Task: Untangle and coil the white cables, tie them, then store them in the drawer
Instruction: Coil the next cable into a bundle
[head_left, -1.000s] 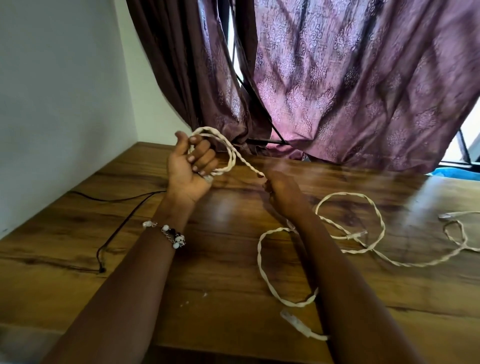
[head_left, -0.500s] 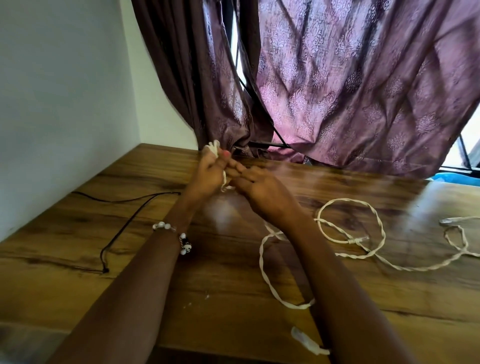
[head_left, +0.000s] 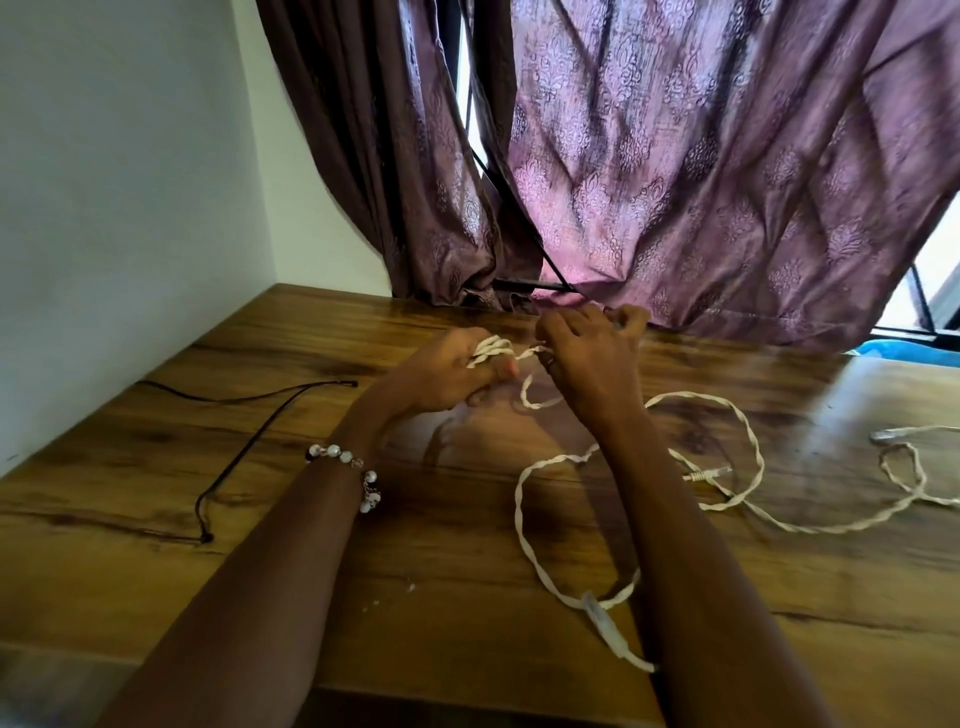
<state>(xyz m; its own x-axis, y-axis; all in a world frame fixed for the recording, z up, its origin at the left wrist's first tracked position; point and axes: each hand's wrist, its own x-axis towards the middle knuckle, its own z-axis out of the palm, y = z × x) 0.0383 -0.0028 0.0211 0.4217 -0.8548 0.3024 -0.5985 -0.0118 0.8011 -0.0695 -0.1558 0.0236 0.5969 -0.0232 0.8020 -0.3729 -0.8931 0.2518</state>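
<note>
Centrally, white cable (head_left: 524, 525), twisted pair: a few turns bunched at the left hand (head_left: 447, 374), the rest trailing in loose loops across the wooden worktop (head_left: 156, 519) to the right, one plug end (head_left: 709, 474) lying inside a loop. Left hand: fingers curled round the bunched turns, gripping them. Right hand (head_left: 587, 358), just beside the left: back toward the camera, fingers partly curled where a strand runs under them; whether it pinches the strand, cannot tell. Beaded bracelet (head_left: 345, 470) on the left wrist. Thin black cord (head_left: 244, 447) lies apart on the worktop's left side. Purple patterned curtain (head_left: 701, 171) hangs behind.
</note>
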